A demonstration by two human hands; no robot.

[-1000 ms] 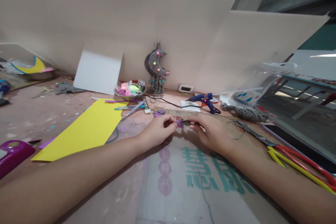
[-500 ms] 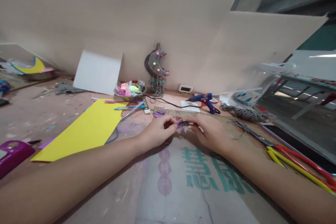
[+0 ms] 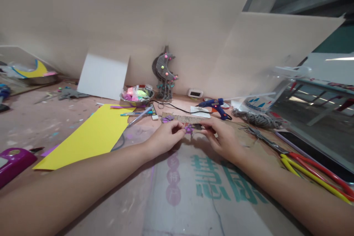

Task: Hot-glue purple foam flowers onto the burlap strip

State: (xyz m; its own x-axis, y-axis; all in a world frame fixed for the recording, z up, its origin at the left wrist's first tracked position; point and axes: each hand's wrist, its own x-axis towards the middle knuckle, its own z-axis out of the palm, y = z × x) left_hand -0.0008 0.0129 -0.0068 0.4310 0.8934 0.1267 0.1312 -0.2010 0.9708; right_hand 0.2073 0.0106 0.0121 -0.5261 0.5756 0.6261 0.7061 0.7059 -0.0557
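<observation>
Above the printed plastic-covered board (image 3: pixel 188 206), both my hands meet at a small purple piece with pointed tips, like a little star (image 3: pixel 189 129). My left hand (image 3: pixel 167 138) pinches its left edge between thumb and fingers. From the right, my right hand (image 3: pixel 221 136) grips a small dark grey piece (image 3: pixel 197 127) that touches the star; its exact kind is too small to tell. Just beyond my left fingers lie more purple and grey pieces (image 3: pixel 167 118).
Behind my hands are a blue glue gun (image 3: pixel 216 106), a bowl of coloured clay (image 3: pixel 136 97) and a grey moon ornament (image 3: pixel 166 68). Yellow paper (image 3: pixel 88 136) lies left. Grey yarn (image 3: pixel 257 118), scissors (image 3: pixel 293 156) and a phone (image 3: pixel 315 151) are at right.
The purple star has turned and shows more fully between my fingers. My right hand has shifted slightly, and more of the dark grey piece is visible.
</observation>
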